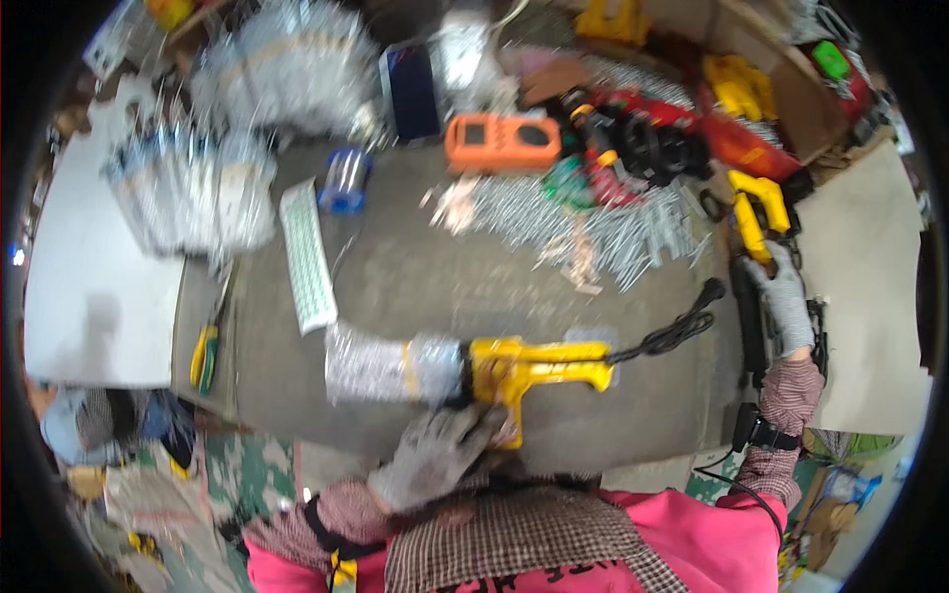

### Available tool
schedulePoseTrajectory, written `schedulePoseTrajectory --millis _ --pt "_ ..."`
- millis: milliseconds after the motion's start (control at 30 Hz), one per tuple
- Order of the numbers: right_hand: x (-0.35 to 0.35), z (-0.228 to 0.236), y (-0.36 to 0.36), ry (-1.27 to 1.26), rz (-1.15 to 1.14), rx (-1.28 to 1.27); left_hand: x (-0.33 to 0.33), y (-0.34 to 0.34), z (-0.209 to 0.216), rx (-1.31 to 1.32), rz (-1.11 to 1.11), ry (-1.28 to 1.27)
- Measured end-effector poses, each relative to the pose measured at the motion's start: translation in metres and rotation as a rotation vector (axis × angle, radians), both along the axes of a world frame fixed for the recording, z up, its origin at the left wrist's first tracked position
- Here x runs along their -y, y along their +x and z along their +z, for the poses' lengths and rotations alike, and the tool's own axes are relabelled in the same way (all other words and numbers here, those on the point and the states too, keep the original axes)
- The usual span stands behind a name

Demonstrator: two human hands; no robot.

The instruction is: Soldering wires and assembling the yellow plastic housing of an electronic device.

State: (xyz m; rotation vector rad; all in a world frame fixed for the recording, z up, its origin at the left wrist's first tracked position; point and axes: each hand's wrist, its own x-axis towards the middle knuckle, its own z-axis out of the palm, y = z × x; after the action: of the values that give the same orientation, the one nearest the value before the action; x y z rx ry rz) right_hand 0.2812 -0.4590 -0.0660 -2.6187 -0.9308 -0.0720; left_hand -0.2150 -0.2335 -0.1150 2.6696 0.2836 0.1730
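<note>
A yellow pistol-shaped power tool (509, 366) lies across the bench in front of me, its barrel end sheathed in clear plastic wrap (386, 368) and a black cord (672, 331) trailing right. My gloved left hand (435, 457) has its fingers curled at the tool's near side, beside the yellow part that points toward me; the fingertips are partly blurred. Stretched out to the far right, my gloved right hand (784, 292) closes on the lower end of a yellow plastic housing piece (748, 227) with a looped shape.
Long screws (633, 237) are heaped behind the tool. Around them are an orange multimeter (502, 143), a screwdriver (593, 128) and a red bin (746, 143). A solder spool (346, 181), a pale green strip sheet (308, 257), bagged parts (203, 193) and cutters (206, 356) occupy the left.
</note>
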Motion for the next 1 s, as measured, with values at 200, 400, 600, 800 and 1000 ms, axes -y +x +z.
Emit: schedulePoseTrajectory --millis 200,400,600,800,1000 --pt "0.025 -0.047 0.072 0.053 0.037 0.04 -0.001 -0.006 -0.012 0.237 0.021 -0.025" --pt "0.02 -0.038 0.079 -0.073 -0.117 0.361 -0.001 -0.004 -0.012 0.263 0.005 -0.029" --pt "-0.034 0.044 -0.046 0.401 -0.313 -0.119 -0.001 -0.007 -0.017 0.277 0.041 0.018" --pt "-0.03 0.066 -0.149 1.474 0.484 -0.754 -0.003 -0.004 -0.015 0.245 -0.041 0.026" --pt "-0.093 -0.006 -0.235 1.171 0.194 -0.924 -0.007 -0.004 -0.012 0.242 -0.068 0.07"
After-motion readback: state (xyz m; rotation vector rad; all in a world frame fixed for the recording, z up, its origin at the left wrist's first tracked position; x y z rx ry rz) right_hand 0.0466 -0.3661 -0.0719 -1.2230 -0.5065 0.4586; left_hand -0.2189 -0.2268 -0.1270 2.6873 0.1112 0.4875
